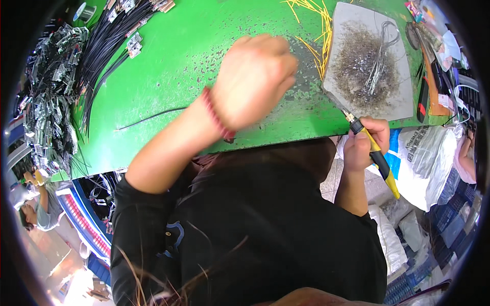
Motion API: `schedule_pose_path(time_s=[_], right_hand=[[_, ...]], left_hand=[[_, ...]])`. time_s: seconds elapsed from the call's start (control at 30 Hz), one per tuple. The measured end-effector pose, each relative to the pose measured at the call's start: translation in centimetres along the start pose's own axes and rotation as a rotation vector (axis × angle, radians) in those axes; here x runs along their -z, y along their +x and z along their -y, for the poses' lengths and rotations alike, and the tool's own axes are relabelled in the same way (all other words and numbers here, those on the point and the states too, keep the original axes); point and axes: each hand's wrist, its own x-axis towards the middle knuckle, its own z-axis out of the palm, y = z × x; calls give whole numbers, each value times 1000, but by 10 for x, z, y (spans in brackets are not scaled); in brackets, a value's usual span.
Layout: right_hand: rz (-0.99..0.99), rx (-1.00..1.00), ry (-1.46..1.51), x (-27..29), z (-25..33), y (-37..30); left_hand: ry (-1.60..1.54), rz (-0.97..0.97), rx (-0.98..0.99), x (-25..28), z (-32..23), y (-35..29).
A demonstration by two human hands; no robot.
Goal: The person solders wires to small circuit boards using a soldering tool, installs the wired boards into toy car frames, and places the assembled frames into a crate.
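My left hand [258, 79] is raised over the green table [168, 61], slightly blurred, its fingers curled into a fist with the back toward me. Whatever lies inside those fingers is hidden. A red bracelet [217, 113] circles that wrist. One thin black cable [150, 118] lies on the table and runs behind my left forearm. At the table's front edge my right hand [365, 145] grips a yellow and black soldering iron [376, 152]. Its metal tip points up and left, by the near left edge of a grey sheet [406, 102] stained with dark residue.
Thin silvery wire [377, 66] lies loosely coiled on the sheet. Thin yellow wires [319, 43] lie beside it. Black cables with metal connectors [112, 35] and a pile of metal parts [53, 102] occupy the left. Tools [423, 97] lie right. Another person [38, 211] sits lower left.
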Motion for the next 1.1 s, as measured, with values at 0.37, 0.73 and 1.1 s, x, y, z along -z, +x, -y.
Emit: schedule_pose_path(time_s=[0.37,0.73,1.1], right_hand=[[-127,39,-11,22,-1,-4],[-68,-7,21,3,-5,-3],[307,-100,137,-57,5,-13]], left_hand=[[54,268,-232,-46,48,77],[-99,53,111,3,19,22],[22,-104,254,23,-4,-86]])
